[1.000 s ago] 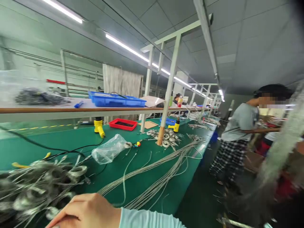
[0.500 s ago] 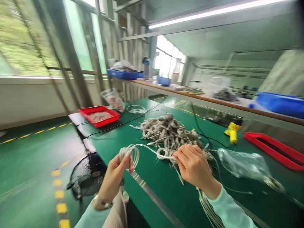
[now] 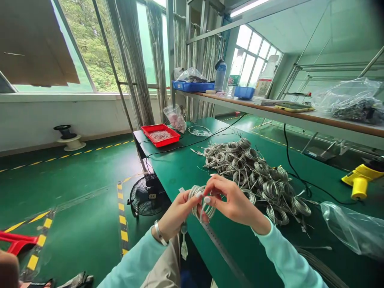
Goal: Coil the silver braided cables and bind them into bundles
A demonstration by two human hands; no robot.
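Both my hands hold one small coil of grey cable (image 3: pixel 200 200) just above the near left edge of the green table (image 3: pixel 186 172). My left hand (image 3: pixel 178 212) grips the coil from the left, fingers curled round its loops. My right hand (image 3: pixel 232 200) pinches the coil from the right, with fingertips on its top. A loose end with a small connector (image 3: pixel 183 248) hangs down below my left hand. Just beyond my right hand lies a big pile of similar wound cable coils (image 3: pixel 255 176).
A red tray (image 3: pixel 160 135) and a plastic bag (image 3: pixel 175 118) sit at the table's far left end. A yellow tool (image 3: pixel 360 180) and a clear bag (image 3: pixel 354 228) lie to the right. A shelf (image 3: pixel 270 108) carries blue bins and bottles. A floor fan (image 3: pixel 148 196) stands beside the table.
The view has swung left from the long table and co-worker to this end. My hands have drawn together, and the loose cable between them is now wound into a tight coil.
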